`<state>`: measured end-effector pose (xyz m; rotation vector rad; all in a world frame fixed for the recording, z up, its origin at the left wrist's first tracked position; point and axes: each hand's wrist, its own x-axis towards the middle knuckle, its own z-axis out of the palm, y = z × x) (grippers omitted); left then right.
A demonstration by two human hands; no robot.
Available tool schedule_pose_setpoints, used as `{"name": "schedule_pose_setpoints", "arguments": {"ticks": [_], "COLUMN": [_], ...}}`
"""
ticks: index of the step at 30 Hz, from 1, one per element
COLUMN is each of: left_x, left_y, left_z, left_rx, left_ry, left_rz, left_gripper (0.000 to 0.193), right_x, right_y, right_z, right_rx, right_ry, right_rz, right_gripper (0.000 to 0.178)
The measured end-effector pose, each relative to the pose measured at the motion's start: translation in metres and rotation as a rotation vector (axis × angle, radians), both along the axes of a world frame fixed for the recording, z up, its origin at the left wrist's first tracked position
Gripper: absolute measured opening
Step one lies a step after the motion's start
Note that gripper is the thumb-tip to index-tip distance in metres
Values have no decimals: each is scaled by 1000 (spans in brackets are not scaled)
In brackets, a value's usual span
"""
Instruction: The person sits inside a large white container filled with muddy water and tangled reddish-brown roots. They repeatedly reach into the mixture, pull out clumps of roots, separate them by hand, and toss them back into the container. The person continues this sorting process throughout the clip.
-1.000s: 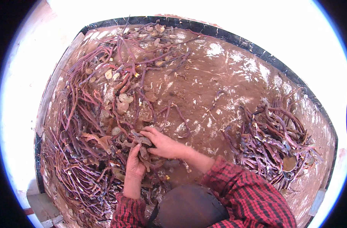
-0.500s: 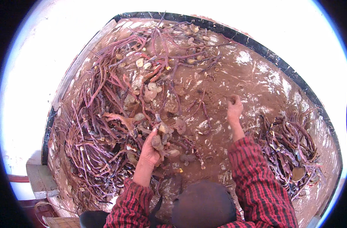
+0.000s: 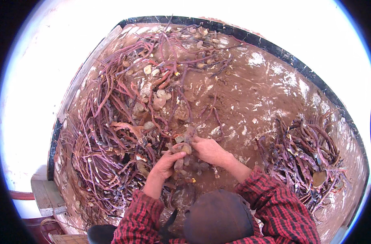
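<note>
My left hand (image 3: 164,163) is closed round a knobbly clump of brownish root pieces (image 3: 179,156), with the thumb lying across its top. At the clump's right side, my right hand (image 3: 212,151) has its fingers curled in against it; their tips are partly hidden. Just left of my hands spreads a large heap of long, thin reddish-purple roots (image 3: 102,154). A smaller pile of similar dark roots (image 3: 305,158) lies to the right of my right forearm.
Reddish-brown soil with pale patches (image 3: 250,97) covers the surface. Pale, flat chunks (image 3: 148,69) lie among the far roots. A dark border strip (image 3: 291,61) edges the far side. A dark brown rounded thing (image 3: 218,217) fills the lower middle. Pale blocks (image 3: 50,195) stand at the left edge.
My right hand has come back leftward and nearer, from over bare soil to the clump in my left hand. The left hand has moved slightly right with the clump.
</note>
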<state>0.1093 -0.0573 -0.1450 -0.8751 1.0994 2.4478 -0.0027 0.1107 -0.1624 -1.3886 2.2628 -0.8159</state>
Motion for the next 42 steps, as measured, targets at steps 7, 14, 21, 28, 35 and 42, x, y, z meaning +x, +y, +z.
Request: {"name": "schedule_pose_setpoints", "arguments": {"ticks": [7,14,21,28,35,42], "left_x": [-5,-1,3,-2,-6,-9], "left_y": [17,5,-16,-5,13,17], "left_z": [2,0,-2,2,-32,-24], "left_rx": [-360,-52,244,338,310,313], "left_ry": [40,54,33,38,122,54], "left_rz": [-189,66,424,324,401,534], "left_gripper": [55,40,31,50,40,27], "right_x": [-5,-97,-97,-24,25,26], "right_y": [-5,-6,-14,-6,-36,-43], "right_z": [-15,-50,-88,-51,-13,-27], "right_rx": [52,139,160,-369,-591,-768], "right_ry": [-45,81,-93,-853,25,-1525], "right_rz": [-154,-862,-945,-756,-648,-839], "right_gripper": [21,40,44,32,26,30]}}
